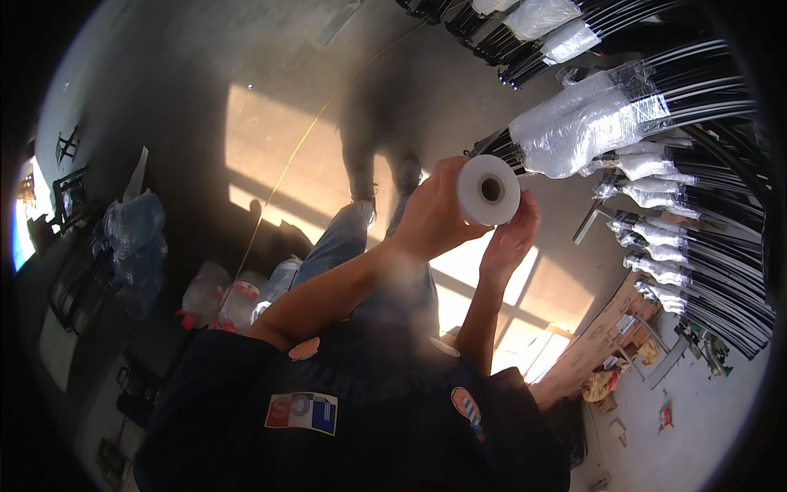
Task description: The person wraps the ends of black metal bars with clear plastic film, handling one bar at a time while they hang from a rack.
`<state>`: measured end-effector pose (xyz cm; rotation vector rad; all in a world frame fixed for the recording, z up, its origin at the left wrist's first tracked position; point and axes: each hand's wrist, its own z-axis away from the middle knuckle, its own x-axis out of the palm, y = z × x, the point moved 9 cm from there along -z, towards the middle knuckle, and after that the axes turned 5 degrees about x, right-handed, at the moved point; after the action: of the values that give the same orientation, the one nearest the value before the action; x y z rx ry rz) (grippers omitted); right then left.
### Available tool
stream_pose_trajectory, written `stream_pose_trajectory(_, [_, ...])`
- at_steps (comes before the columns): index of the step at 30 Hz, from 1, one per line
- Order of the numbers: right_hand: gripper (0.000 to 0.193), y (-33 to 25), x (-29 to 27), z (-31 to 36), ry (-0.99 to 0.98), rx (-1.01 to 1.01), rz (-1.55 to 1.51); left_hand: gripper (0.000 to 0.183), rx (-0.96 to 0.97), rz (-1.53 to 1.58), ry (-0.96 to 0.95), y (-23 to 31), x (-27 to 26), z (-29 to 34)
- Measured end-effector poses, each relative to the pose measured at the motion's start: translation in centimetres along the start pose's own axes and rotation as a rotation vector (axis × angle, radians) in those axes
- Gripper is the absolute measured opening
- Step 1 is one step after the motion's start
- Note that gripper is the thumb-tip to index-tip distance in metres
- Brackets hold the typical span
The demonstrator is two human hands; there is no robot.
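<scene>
A roll of clear stretch film (489,215) is held up in front of me, its round whitish end and brown cardboard core facing upward. My left hand (434,209) is closed around the roll's left side. Against the roll's right lower side, my right hand (510,239) is closed with bent fingers; part of its grip is hidden behind the roll. Just beyond the hands lies a thick bundle of black rods or tubes, bound with a wide film wrapping (578,123). I cannot make out any loose film between the roll and this bundle.
More film-wrapped black bundles (656,197) line the right side. Large clear plastic bottles (239,299) with red parts stand at the lower left. A yellow line (287,168) crosses the sunlit floor. Cardboard (611,320) and scraps lie at the lower right.
</scene>
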<state>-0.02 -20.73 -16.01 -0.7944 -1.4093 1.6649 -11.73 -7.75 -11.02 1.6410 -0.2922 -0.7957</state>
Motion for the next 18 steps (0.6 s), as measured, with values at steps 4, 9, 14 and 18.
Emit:
stream_pose_trajectory(4, [0.086, -0.3, 1.3, 3.2, -0.124, 0.145, -0.161, 0.065, 0.208, -0.031, -0.215, 3.0, 2.5, 1.6])
stream_pose_trajectory(9, [0.082, -2.6, 0.3, 1.9, -0.211, 0.015, -0.053, 0.064, 0.006, 0.076, -0.616, 2.2, 3.7, 1.8])
stream_pose_trajectory(14, [0.089, -2.7, -1.4, 1.8, -0.119, -0.013, 0.036, 0.072, 0.130, 0.240, -0.379, 1.4, 5.3, -8.1])
stream_pose_trajectory(18, [0.091, -3.6, -3.7, 1.3, -0.043, -0.119, 0.223, 0.090, 0.209, 0.270, -0.388, 0.0, 10.0, -10.6])
